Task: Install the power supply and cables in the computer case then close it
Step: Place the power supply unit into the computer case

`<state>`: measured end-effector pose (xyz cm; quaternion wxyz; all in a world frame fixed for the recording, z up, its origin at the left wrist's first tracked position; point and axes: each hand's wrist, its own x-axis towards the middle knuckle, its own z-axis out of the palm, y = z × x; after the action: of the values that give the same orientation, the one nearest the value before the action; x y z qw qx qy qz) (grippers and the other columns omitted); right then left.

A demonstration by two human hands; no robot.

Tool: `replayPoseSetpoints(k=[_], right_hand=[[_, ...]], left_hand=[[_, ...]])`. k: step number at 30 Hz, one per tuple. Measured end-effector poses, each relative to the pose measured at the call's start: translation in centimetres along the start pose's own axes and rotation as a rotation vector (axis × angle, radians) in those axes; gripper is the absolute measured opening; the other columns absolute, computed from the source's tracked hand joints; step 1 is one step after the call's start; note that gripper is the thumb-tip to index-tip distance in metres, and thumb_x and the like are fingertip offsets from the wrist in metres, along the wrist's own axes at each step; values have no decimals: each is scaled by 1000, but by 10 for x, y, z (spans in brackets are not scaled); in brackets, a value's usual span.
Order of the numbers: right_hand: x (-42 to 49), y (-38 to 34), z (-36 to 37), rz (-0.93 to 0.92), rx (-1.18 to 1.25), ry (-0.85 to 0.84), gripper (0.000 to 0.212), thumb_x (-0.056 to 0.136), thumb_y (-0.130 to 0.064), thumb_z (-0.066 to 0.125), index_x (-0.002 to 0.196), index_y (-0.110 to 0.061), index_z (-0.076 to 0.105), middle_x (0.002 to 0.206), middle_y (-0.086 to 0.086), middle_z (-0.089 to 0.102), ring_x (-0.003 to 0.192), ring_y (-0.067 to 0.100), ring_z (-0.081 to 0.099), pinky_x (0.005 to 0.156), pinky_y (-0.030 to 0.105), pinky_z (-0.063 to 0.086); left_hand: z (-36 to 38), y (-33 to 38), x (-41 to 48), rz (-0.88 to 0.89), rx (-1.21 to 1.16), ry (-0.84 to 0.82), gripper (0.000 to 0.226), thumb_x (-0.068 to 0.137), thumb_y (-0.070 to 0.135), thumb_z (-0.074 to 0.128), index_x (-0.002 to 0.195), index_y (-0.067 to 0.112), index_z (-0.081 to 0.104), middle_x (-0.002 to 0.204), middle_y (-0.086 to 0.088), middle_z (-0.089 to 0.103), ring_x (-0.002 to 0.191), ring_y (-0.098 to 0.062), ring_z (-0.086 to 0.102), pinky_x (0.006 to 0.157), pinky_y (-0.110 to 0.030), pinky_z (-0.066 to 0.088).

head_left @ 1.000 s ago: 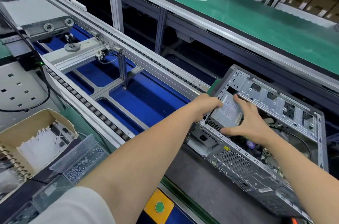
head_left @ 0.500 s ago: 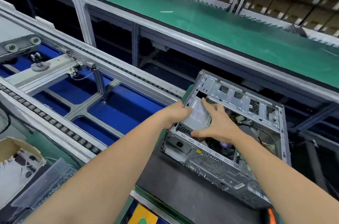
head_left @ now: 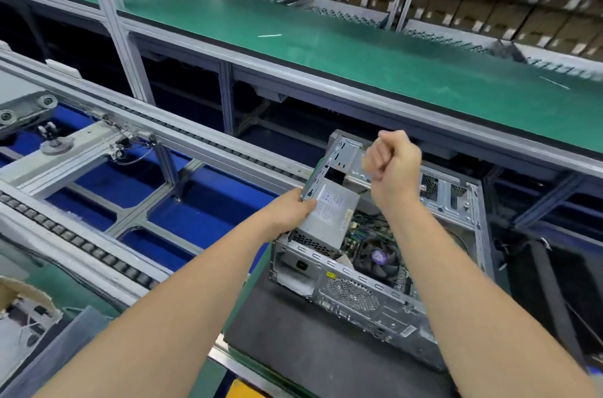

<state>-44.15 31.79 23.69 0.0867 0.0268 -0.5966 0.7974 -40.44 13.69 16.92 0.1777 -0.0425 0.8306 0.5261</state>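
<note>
The open grey computer case [head_left: 359, 296] lies on its side on a black mat [head_left: 293, 348]. In its near left corner sits the grey power supply [head_left: 329, 215], label up. A CPU fan [head_left: 380, 259] and cables show inside. My left hand [head_left: 292, 210] grips the case's left wall, with the thumb over the power supply's edge. Curled into a fist and motion-blurred, my right hand [head_left: 393, 162] is raised above the case's far side. Nothing shows in it.
A roller conveyor [head_left: 107, 262] with blue panels runs to the left of the case. Behind it a long green bench [head_left: 359, 48] has metal posts. A torn cardboard box [head_left: 23, 316] sits at the lower left, and a yellow button box [head_left: 248, 392] at the bottom edge.
My right hand has lifted off the power supply and closed into a fist above the case. My left hand has kept its hold at the case's left side. The view has shifted right.
</note>
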Motion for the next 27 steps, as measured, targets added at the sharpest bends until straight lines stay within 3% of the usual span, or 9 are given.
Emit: replayPoseSetpoints(k=[3, 7, 12, 14, 17, 21, 22, 24, 27], right_hand=[[-16, 43, 15, 187, -36, 17, 55, 90, 2, 46, 44, -21, 28, 51, 1, 20, 43, 13, 17, 52, 25, 16], [-21, 42, 12, 241, 28, 62, 42, 86, 3, 45, 59, -18, 21, 51, 1, 13, 50, 14, 11, 53, 32, 12], [16, -2, 13, -104, 32, -122, 40, 78, -1, 52, 50, -11, 25, 45, 2, 22, 42, 17, 16, 49, 24, 22], [4, 17, 22, -12, -69, -89, 39, 74, -5, 52, 43, -18, 31, 41, -1, 24, 40, 13, 19, 50, 23, 21], [-10, 62, 31, 147, -35, -36, 40, 76, -2, 49, 49, -21, 26, 46, -2, 18, 46, 11, 14, 51, 31, 12], [3, 64, 29, 168, 21, 64, 43, 77, -2, 52, 51, -22, 24, 48, -2, 17, 44, 13, 13, 48, 25, 17], [5, 62, 26, 161, 20, 75, 43, 77, -4, 53, 51, -22, 23, 49, -2, 16, 46, 13, 12, 49, 25, 16], [7, 55, 18, 81, -138, 90, 38, 77, -9, 52, 51, -19, 25, 51, 1, 18, 50, 14, 14, 52, 28, 16], [20, 48, -6, -74, -747, 11, 31, 85, -23, 57, 58, -9, 48, 56, 1, 45, 55, 18, 39, 58, 31, 31]], left_hand=[[3, -1, 2, -51, -137, 29, 32, 98, 28, 51, 126, 16, 58, 106, -6, 71, 91, -23, 67, 88, -44, 52], [2, -1, -1, -39, -140, 10, 27, 97, 27, 50, 123, 27, 57, 94, 4, 73, 72, -8, 68, 64, -24, 51], [1, -3, 0, -57, -59, 15, 48, 98, 33, 46, 145, 23, 44, 86, 4, 59, 70, -12, 52, 66, -28, 42], [3, -1, -1, -60, -60, 17, 55, 97, 33, 46, 150, 21, 40, 99, 1, 66, 79, -14, 58, 74, -30, 47], [4, 0, 0, -79, -98, 36, 60, 95, 32, 46, 153, 18, 38, 138, -7, 60, 119, -24, 60, 106, -45, 46], [4, 3, -5, -30, -77, 28, 43, 98, 25, 44, 140, 16, 49, 103, -1, 68, 83, -23, 62, 78, -39, 50], [4, 3, -6, -33, -85, 22, 43, 98, 25, 45, 140, 15, 48, 108, -2, 68, 86, -23, 64, 81, -40, 52], [3, 4, -6, -54, -127, 16, 45, 99, 23, 46, 143, 15, 46, 127, -5, 66, 106, -27, 68, 100, -46, 52], [2, 5, -6, -57, -156, 29, 37, 101, 23, 45, 135, 14, 55, 129, -8, 67, 118, -33, 64, 108, -52, 46]])
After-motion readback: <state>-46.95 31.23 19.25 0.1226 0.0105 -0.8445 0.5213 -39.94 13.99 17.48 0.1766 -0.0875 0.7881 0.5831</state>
